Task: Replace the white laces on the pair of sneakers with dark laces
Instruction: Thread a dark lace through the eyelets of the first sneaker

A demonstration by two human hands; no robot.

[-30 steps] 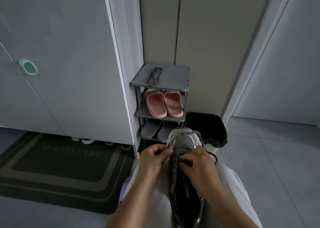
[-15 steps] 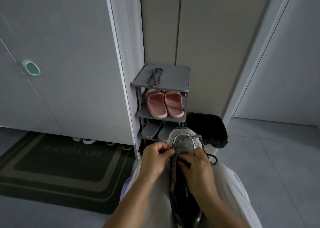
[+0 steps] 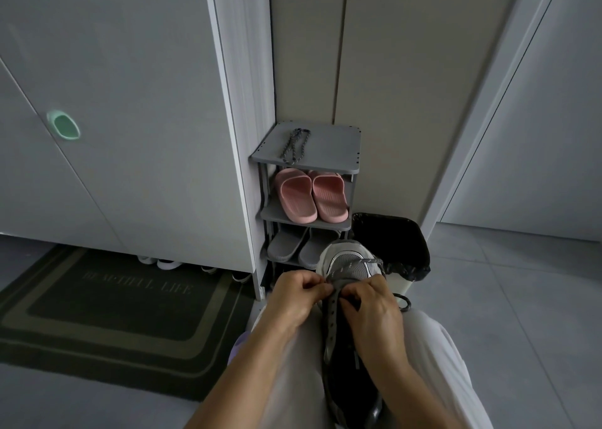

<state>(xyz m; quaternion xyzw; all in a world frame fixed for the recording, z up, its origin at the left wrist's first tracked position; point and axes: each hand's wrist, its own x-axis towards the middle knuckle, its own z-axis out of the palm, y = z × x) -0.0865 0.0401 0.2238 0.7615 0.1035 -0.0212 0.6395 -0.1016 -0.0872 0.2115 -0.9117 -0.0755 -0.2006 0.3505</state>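
Sneaker (image 3: 350, 298): it lies lengthwise on your lap, between your two forearms and partly under your right hand.
Left hand (image 3: 298, 295): fingers curled, thumb and forefinger pinched on the dark lace (image 3: 347, 267) at the left edge of the eyelet row.
Right hand (image 3: 373, 308): fingers bent down over the tongue, nipping the lace at a front eyelet; the exact eyelet is hidden under your fingers.
Lace run: one speckled strand crosses the toe just ahead of both hands; a loose loop hangs off past your right hand.
Spare lace (image 3: 294, 147): coiled on top of the shoe rack (image 3: 338, 142), well ahead of both hands.
Risk, missed eyelet: the light is dim and your fingers cover the hole, so you could skip one or thread from the wrong side.
Risk, uneven ends: pulling harder with one hand would likely leave one end short.
Risk, slipping shoe: only your lap supports it, so a sharp tug may roll it off.
Pointing: toe away from you, towards the rack; heel towards your body.
Long axis: runs straight out from you, roughly in line with your forearms.
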